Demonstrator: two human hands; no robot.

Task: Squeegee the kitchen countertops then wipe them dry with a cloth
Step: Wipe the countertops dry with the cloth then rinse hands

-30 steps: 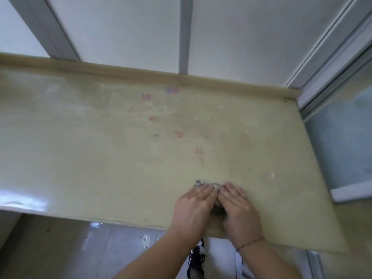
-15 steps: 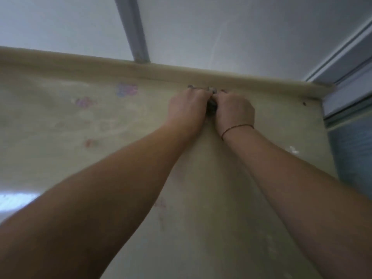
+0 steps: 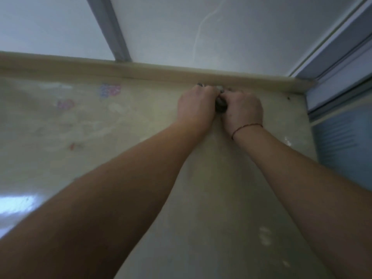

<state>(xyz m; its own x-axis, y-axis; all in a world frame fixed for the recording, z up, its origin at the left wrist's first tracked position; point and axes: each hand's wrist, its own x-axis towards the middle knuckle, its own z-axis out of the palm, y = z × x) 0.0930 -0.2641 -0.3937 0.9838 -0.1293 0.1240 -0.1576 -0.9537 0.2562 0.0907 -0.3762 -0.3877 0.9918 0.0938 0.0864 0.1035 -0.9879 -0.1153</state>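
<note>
Both my arms stretch across the beige countertop (image 3: 231, 198) to its far edge. My left hand (image 3: 196, 106) and my right hand (image 3: 243, 110) lie side by side, pressed down on a small dark object (image 3: 220, 105) held between them. Only a dark grey bit shows between the hands and at the fingertips; I cannot tell whether it is a cloth or a squeegee. It sits against the raised back lip (image 3: 161, 72) of the counter. A thin red string circles my right wrist.
Pink and purple smudges (image 3: 109, 90) and faint streaks mark the counter's left part. Small white specks (image 3: 286, 140) lie near the right edge. A white wall with a grey strip (image 3: 112, 31) rises behind; a sliding frame (image 3: 338, 57) and blue panel stand at the right.
My hands pushed the dark object from the near edge of the counter to the back lip. Since half a second ago they have barely moved.
</note>
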